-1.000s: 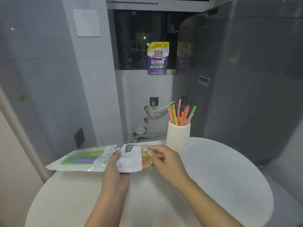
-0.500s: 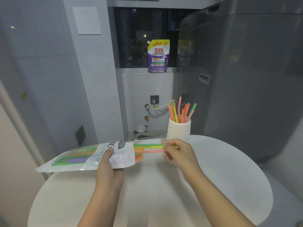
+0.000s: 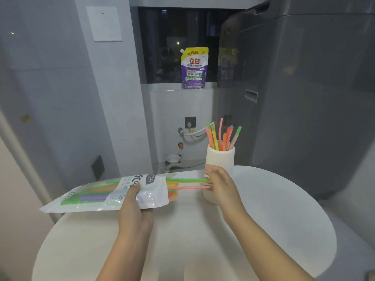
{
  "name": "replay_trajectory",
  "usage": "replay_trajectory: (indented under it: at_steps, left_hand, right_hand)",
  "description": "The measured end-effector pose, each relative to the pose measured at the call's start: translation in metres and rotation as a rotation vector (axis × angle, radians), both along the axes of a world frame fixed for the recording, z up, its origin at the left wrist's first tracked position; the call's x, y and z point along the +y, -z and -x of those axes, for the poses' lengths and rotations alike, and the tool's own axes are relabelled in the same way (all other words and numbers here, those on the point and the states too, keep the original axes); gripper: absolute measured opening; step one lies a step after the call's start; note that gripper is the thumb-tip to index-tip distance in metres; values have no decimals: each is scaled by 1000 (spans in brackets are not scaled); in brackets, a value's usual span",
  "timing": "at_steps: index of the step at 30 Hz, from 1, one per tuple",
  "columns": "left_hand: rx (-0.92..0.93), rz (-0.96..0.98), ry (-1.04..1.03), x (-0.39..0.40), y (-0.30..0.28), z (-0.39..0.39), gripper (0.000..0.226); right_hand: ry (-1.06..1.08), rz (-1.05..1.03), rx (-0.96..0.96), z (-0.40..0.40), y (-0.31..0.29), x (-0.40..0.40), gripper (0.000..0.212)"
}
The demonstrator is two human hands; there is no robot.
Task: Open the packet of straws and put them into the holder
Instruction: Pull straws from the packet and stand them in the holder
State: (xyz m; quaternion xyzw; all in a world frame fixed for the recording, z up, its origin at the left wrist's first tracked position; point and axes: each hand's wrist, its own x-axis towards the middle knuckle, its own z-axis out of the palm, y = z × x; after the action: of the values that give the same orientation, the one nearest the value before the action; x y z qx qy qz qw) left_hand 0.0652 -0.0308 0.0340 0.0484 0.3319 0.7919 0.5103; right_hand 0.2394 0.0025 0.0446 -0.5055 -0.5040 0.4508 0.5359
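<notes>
Packet of straws (image 3: 105, 194) sits lower left of centre, held level just above the round white table (image 3: 284, 209), open mouth facing right. Left hand (image 3: 135, 209) grips it from below near the open end, thumb curled over the top, fingers wrapped under. A few straws (image 3: 187, 183) stick out of the mouth to the right – green, yellow, pink – more colours visible thru the clear plastic further left. Right hand (image 3: 220, 184) at frame centre pinches the far ends of those straws btwn thumb & fingertips. Right behind that hand stands the white holder (image 3: 221, 159) on the table's far edge, w/ a bunch of coloured straws (image 3: 223, 136) already upright in it, fanning out. Upper centre: purple-yellow detergent pouch (image 3: 194, 68) on the window ledge. Right side of frame: big grey washing machine (image 3: 304, 88)
</notes>
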Motion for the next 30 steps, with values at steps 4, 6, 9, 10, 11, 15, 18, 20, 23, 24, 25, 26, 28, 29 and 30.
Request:
replay_trajectory:
  at_steps: [4,6,9,10,11,15,18,20,23,24,25,26,28,29,30]
  left_hand:
    - [2,5,4,0,1,-6,42]
    - [2,2,1,0,1,-6,43]
    - [-4,-3,-3,-1,0,-5,43]
    - [-7,-3,-5,-1,0,-4,44]
    - [-10,-2,-8,-1,-1,-3,44]
    - [-48,10,-28,-1,-2,1,46]
    - [-53,11,-37,-1,-2,1,44]
    - [-47,12,-26,-1,-1,-3,40]
    - [-45,13,8,0,1,-9,36]
    - [-44,15,14,0,2,-12,37]
    - [-39,16,17,0,3,-13,38]
    - [-33,16,20,0,3,-15,41]
    - [-33,13,25,0,4,-16,44]
    - [-39,9,23,0,4,-15,45]
    - [-46,5,19,0,4,-13,46]
  right_hand:
    - [-101,3,-91,9,4,-1,23]
    - [-112,-5,-100,11,5,-3,27]
    - [-70,-10,-75,10,5,-4,28]
    - [-35,-7,-52,9,5,-4,26]
    - [-1,-4,-20,9,4,-5,22]
    - [-29,35,120,11,0,-10,16]
    - [-156,82,95,19,4,-17,23]
    - [-205,111,96,25,9,-18,29]
    - [-261,186,157,34,11,-19,52]
    - [-273,212,198,37,11,-18,56]
    - [-283,211,232,39,11,-16,52]
    - [-291,187,236,41,11,-14,40]
    - [-266,119,221,41,9,-10,26]
    - [-221,86,227,38,5,-8,26]
    - [-165,61,247,34,-2,-6,24]
